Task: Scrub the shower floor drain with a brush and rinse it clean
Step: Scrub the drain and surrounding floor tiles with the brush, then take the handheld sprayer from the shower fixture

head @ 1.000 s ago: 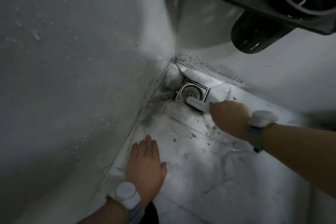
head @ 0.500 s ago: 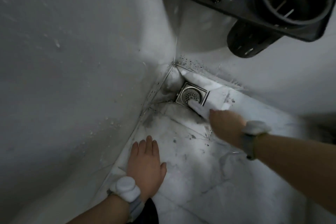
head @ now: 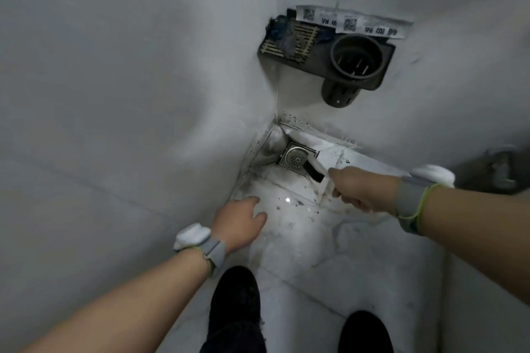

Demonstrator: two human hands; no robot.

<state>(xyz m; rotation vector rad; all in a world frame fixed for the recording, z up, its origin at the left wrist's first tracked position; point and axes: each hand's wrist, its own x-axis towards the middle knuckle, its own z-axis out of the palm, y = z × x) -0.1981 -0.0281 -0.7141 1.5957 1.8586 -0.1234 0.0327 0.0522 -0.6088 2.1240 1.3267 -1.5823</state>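
Right hand (head: pixel 362 190) grips brush (head: pixel 314 171), handle running up-left from fist to drain (head: pixel 296 158) in the floor corner; head at the grate's right edge. Left hand (head: pixel 239 218), fingers loose, rests on floor (head: pixel 329 241), farther from drain.

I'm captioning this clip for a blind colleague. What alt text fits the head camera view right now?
The right hand grips a brush with its bristle end at the edge of a square metal floor drain in a shower corner. The left hand reaches toward the grimy white floor nearby; a dark wall caddy hangs above.
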